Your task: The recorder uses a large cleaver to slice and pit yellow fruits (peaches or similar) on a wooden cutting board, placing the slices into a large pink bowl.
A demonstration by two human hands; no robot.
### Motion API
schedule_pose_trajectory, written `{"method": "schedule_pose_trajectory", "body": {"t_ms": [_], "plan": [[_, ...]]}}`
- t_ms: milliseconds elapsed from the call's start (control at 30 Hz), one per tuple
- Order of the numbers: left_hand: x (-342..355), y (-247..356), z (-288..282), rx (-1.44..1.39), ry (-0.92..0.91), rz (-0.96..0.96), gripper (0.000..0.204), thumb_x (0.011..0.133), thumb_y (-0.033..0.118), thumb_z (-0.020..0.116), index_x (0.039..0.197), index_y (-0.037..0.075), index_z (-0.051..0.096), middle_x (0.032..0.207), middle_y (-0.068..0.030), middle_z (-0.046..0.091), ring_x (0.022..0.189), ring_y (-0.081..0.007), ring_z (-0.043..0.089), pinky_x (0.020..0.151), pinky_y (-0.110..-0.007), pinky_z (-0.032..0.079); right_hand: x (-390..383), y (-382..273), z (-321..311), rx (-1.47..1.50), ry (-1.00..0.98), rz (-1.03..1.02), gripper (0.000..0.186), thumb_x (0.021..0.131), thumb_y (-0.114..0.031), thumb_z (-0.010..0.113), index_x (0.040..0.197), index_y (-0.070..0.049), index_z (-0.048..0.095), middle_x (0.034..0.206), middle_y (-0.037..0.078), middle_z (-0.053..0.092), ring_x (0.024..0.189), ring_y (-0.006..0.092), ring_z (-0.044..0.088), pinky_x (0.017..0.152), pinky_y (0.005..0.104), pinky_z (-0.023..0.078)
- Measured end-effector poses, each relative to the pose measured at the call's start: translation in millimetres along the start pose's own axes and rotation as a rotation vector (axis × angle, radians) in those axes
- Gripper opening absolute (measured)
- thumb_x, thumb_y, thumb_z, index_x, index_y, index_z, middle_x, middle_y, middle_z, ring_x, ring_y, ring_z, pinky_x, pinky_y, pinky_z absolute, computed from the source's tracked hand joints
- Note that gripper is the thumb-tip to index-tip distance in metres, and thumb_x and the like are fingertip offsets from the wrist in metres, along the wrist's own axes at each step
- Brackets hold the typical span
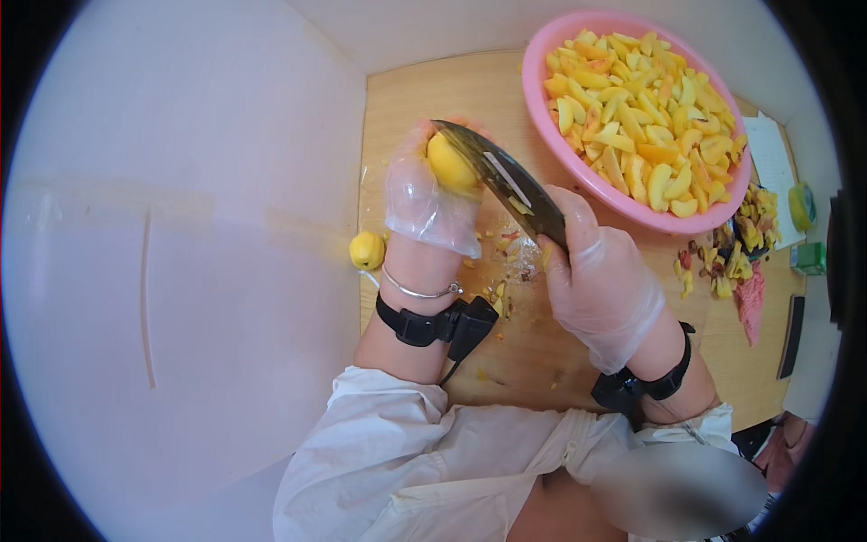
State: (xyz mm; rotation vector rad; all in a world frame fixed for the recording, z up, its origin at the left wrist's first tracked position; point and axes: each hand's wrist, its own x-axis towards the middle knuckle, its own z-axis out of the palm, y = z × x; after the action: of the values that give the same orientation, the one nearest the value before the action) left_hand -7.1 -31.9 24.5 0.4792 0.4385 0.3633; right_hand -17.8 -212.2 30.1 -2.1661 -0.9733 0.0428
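My left hand [432,194], in a clear plastic glove, is closed around a round yellow fruit [451,164], perhaps a quince. In my gloved right hand [601,280] is the handle end of a kitchen knife [517,181] with a broad dark blade. The blade slants up and to the left, its tip part lying over the fruit's right side. Whether the edge has entered the flesh is hidden. Another whole yellow fruit [367,250] rests left of my left wrist, by the wall. To the far right, a pink basin [540,113] is heaped with yellow fruit slices [637,117].
Small scraps and wet bits [506,271] lie on the wooden table [433,86] between my arms. Right of the basin are a pile of peels and cores [722,257], a pink cloth [750,303], a paper sheet [768,172], a tape roll [801,207] and a small green box [808,258]. A white wall [226,181] stands at left.
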Motion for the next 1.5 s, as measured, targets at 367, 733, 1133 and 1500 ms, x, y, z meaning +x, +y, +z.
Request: {"method": "schedule_pose_trajectory", "body": {"t_ms": [367,733,1133,1500], "plan": [[11.8,-9.7,-21.3,0.369,0.045,0.271,0.041,0.096,0.040,0.043,0.077,0.006,0.053,0.061,-0.0106,0.053,0.054,-0.0240,0.053,0.049,-0.034,0.045,-6.8,-15.4,-15.9,-0.030,0.000,-0.026,0.045,0.079,0.002,0.056,0.123,-0.005,0.046,0.080,0.020,0.063,0.067,0.0387,0.061,0.060,0.0461,0.048],[15.9,-5.3,-33.0,0.119,-0.219,-0.095,0.037,0.094,0.030,0.042,0.067,0.006,0.053,0.056,-0.0106,0.052,0.051,-0.0234,0.052,0.047,-0.032,0.043,-12.3,-14.5,-2.2,-0.203,-0.028,-0.152,0.044,0.075,0.004,0.054,0.118,-0.002,0.051,0.074,0.015,0.061,0.059,0.0324,0.060,0.053,0.0412,0.047],[6.3,0.7,-17.3,0.074,-0.079,-0.135,0.053,0.095,0.050,0.033,0.084,0.002,0.055,0.063,-0.0133,0.054,0.056,-0.0259,0.050,0.054,-0.034,0.043,-5.6,-0.8,0.5,-0.253,0.096,-0.238,0.049,0.076,-0.004,0.056,0.124,-0.005,0.047,0.069,0.008,0.056,0.051,0.0240,0.056,0.046,0.0350,0.044],[-6.2,0.8,-13.3,-0.183,-0.055,-0.190,0.052,0.095,0.050,0.035,0.080,0.003,0.051,0.067,-0.0109,0.051,0.060,-0.0245,0.049,0.067,-0.040,0.045,-6.6,-2.4,9.8,-0.307,0.089,-0.298,0.049,0.077,-0.006,0.058,0.124,-0.006,0.047,0.076,0.010,0.055,0.054,0.0222,0.055,0.046,0.0332,0.044]]}}
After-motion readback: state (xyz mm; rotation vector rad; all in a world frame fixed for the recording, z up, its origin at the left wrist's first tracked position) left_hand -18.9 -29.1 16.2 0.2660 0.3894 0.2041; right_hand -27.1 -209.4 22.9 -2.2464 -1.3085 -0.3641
